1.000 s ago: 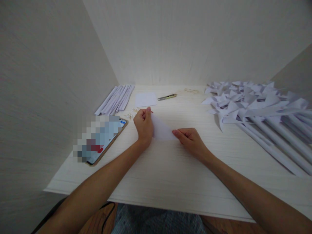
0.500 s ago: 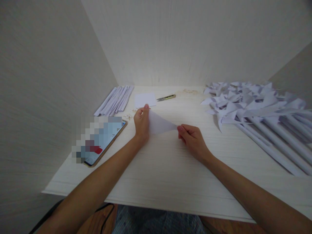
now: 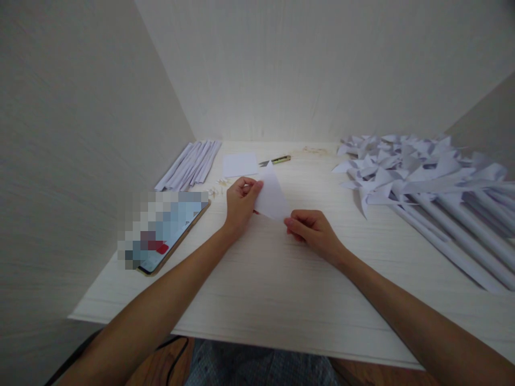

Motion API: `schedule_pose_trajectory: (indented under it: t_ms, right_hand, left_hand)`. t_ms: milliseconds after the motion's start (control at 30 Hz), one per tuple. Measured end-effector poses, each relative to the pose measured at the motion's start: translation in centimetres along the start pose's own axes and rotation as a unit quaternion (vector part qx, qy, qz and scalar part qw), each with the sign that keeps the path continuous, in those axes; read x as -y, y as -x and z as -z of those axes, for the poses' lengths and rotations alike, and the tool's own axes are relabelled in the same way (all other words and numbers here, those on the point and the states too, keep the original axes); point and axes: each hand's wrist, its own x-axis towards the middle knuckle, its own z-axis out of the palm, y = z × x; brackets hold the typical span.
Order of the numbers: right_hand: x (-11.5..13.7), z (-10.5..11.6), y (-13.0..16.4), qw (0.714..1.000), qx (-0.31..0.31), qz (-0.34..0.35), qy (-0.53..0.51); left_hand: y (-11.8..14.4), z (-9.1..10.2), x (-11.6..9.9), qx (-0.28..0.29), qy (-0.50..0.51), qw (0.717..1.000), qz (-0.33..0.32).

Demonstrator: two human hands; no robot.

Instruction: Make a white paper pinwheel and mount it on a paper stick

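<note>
White paper (image 3: 272, 197) spans your left hand (image 3: 241, 202), pinching its left edge, and right hand (image 3: 308, 225), pinching its near corner; long axis points away from you.

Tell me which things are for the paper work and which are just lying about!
Probably for the work:
paper sheet between left hand and right hand
white paper pile
rolled paper sticks
paper pinwheels
snips

Probably just lying about:
phone
small pale bits (too small to tell)

White wood-grained table (image 3: 257, 300), phone (image 3: 177, 236), rolled paper sticks (image 3: 191, 165), paper (image 3: 240, 165), snips (image 3: 281, 160), paper pinwheels (image 3: 402, 174)
</note>
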Motion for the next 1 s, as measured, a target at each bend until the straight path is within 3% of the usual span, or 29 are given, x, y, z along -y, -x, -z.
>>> schedule_pose_trajectory:
  t_ms: [300, 400, 467, 667, 1000]
  right_hand:
    - [-0.7, 0.3, -0.5, 0.991, 0.005, -0.025, -0.133]
    - [-1.3, 0.4, -0.6, 0.983, -0.059, -0.011, -0.176]
    - [-1.5, 0.4, -0.6, 0.974, -0.116, 0.002, -0.197]
    - [-1.2, 0.4, -0.7, 0.969, -0.174, 0.013, -0.175]
    - [-1.5, 0.9, -0.7, 0.971, -0.203, 0.057, -0.115]
  left_hand:
    - [1.6, -0.8, -0.7, 0.144, -0.007, 0.989, 0.025]
    - [1.8, -1.0, -0.6, 0.146, 0.066, 0.986, 0.048]
    - [1.9, -1.1, -0.6, 0.176, 0.091, 0.977, 0.081]
    - [3.1, -1.7, -0.9, 0.344, -0.033, 0.928, 0.138]
    - [3.1, -1.7, -1.2, 0.393, -0.046, 0.898, 0.191]
